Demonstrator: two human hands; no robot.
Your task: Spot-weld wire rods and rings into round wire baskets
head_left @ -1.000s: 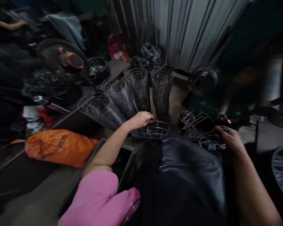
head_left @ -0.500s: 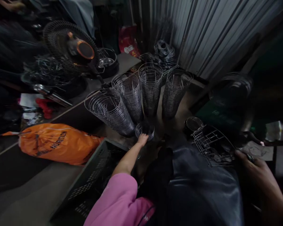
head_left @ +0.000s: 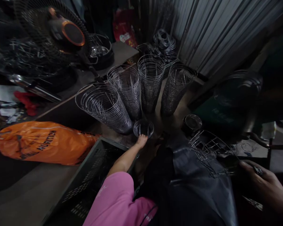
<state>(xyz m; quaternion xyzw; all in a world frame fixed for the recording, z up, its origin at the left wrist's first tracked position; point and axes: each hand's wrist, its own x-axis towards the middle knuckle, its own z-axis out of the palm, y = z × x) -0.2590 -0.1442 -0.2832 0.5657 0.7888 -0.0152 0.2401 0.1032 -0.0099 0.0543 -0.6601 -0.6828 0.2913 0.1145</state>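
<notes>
My left hand (head_left: 141, 140) reaches down to a small round wire basket (head_left: 143, 127) on the floor, fingers closed on its near rim. Behind it rise several tall stacks of nested wire baskets (head_left: 128, 91). My right hand (head_left: 261, 179) is at the right edge, fingers curled around a small dark object I cannot make out, beside a wire rack frame (head_left: 209, 152). A dark shiny apron (head_left: 195, 185) covers my lap.
A dark plastic crate (head_left: 91, 182) sits at lower left. An orange printed sack (head_left: 42, 142) lies left of it. A fan with an orange hub (head_left: 61, 29) stands at upper left. Corrugated metal wall (head_left: 214, 31) behind. A round tin (head_left: 192, 122) sits near the rack.
My left hand carried the small wire basket down and forward and set it on the floor by the tall stacks. The view tilted downward; my right hand slid right.
</notes>
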